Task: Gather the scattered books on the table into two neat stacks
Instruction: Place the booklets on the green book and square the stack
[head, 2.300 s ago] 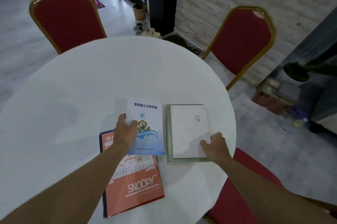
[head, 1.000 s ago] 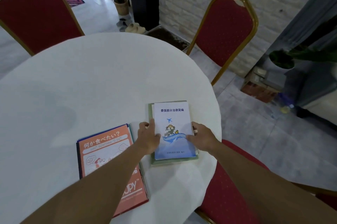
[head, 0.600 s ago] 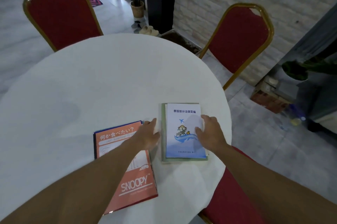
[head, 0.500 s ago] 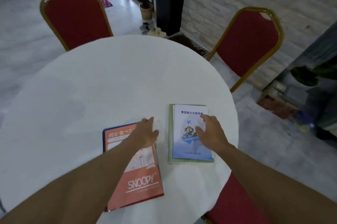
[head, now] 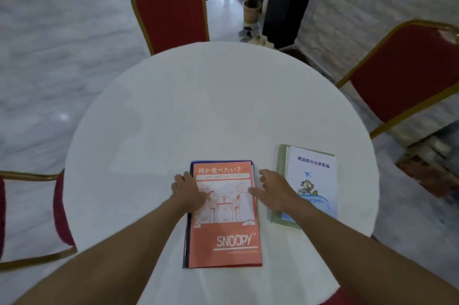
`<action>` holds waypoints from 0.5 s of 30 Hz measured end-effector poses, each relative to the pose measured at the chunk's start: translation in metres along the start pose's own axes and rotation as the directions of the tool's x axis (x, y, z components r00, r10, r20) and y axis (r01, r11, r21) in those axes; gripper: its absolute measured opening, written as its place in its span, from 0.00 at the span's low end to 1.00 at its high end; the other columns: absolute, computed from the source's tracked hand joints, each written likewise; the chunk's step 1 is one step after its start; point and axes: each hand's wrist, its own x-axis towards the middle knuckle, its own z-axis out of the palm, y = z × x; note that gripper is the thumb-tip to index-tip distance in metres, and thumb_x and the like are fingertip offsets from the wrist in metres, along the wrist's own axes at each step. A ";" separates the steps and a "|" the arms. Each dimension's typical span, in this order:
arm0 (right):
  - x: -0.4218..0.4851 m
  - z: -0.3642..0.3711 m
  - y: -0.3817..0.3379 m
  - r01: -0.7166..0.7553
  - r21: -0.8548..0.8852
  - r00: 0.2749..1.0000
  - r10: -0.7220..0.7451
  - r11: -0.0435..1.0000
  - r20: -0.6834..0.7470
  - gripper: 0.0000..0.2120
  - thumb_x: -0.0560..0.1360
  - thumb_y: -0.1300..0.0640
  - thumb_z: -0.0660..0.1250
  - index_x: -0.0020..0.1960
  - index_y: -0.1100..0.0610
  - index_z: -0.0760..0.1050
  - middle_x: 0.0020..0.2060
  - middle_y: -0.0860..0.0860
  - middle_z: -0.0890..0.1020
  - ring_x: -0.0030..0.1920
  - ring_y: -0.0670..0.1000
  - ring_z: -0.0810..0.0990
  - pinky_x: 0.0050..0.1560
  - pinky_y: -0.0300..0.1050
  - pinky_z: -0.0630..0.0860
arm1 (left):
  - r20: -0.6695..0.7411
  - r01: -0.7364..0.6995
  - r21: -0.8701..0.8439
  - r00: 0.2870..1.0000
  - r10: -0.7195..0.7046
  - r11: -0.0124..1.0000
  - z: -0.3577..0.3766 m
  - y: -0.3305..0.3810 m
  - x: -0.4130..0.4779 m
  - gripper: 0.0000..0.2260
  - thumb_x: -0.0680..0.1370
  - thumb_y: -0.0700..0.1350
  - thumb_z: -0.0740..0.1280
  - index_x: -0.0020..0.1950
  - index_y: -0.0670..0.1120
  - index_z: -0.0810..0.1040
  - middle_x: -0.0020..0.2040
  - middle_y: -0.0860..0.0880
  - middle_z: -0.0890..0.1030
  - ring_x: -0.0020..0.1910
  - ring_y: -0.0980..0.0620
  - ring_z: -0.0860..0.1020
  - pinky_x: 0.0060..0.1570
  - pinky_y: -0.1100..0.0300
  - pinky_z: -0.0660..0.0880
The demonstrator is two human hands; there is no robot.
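Left grip lies flat on the left edge of the orange Snoopy paperback, fingers relaxed, thumb on the cover, clasping nothing. Right grip is loosely spread at the same book's right edge, thumb tip touching the cover, holding nothing. The paperback sits between the grips on a dark blue book. Just right of the right grip, a white-and-blue booklet lies on a pale green book. Both stacks are on the round white desk.
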 end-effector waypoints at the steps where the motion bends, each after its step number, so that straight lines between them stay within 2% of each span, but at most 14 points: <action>1: 0.002 0.005 -0.003 -0.024 0.005 1.000 0.024 1.000 0.012 0.34 0.75 0.46 0.73 0.75 0.60 0.67 0.68 0.56 0.78 0.65 0.55 0.79 0.65 0.47 0.74 | 0.017 0.003 -0.003 1.000 -0.003 1.000 0.002 -0.004 0.000 0.34 0.77 0.55 0.67 0.74 0.39 0.58 0.70 0.39 0.65 0.69 0.40 0.66 0.68 0.50 0.67; 4: 0.008 0.018 -0.009 -0.084 0.091 0.996 0.082 0.992 0.024 0.28 0.72 0.48 0.77 0.65 0.56 0.72 0.60 0.52 0.83 0.57 0.53 0.83 0.60 0.52 0.80 | 0.034 0.035 -0.102 0.999 -0.031 0.994 0.003 -0.011 0.002 0.30 0.76 0.50 0.68 0.72 0.40 0.61 0.68 0.39 0.67 0.68 0.41 0.68 0.67 0.50 0.70; 8: 0.017 0.029 -0.012 -0.174 0.204 0.985 0.171 0.963 0.035 0.24 0.69 0.53 0.80 0.60 0.56 0.75 0.55 0.51 0.84 0.54 0.53 0.85 0.57 0.53 0.82 | 0.118 0.183 -0.425 0.982 -0.146 0.887 -0.005 -0.015 0.008 0.28 0.72 0.41 0.71 0.70 0.40 0.64 0.65 0.40 0.70 0.65 0.40 0.73 0.62 0.46 0.76; 11: 0.023 0.030 -0.012 -0.205 0.306 0.978 0.185 0.930 0.095 0.16 0.71 0.61 0.78 0.57 0.57 0.80 0.55 0.53 0.87 0.51 0.54 0.87 0.57 0.54 0.83 | 0.224 0.187 -0.556 0.972 -0.071 0.810 -0.013 -0.015 0.010 0.21 0.71 0.37 0.72 0.64 0.41 0.74 0.60 0.42 0.79 0.57 0.42 0.80 0.57 0.46 0.80; 13: 0.025 0.031 -0.014 -0.216 0.335 0.976 0.188 0.917 0.113 0.17 0.71 0.63 0.77 0.58 0.58 0.79 0.54 0.54 0.87 0.51 0.55 0.87 0.56 0.55 0.84 | 0.262 0.184 -0.636 0.965 -0.014 0.750 -0.016 -0.014 0.008 0.19 0.72 0.36 0.72 0.61 0.43 0.73 0.56 0.43 0.82 0.53 0.42 0.82 0.54 0.46 0.81; 15: 0.026 0.034 -0.017 -0.226 0.374 0.974 0.199 0.899 0.111 0.20 0.71 0.63 0.77 0.59 0.56 0.75 0.54 0.53 0.85 0.50 0.54 0.87 0.52 0.53 0.85 | 0.256 0.168 -0.730 0.966 0.037 0.663 -0.019 -0.014 0.005 0.19 0.73 0.35 0.71 0.60 0.45 0.69 0.55 0.43 0.82 0.50 0.43 0.84 0.50 0.45 0.82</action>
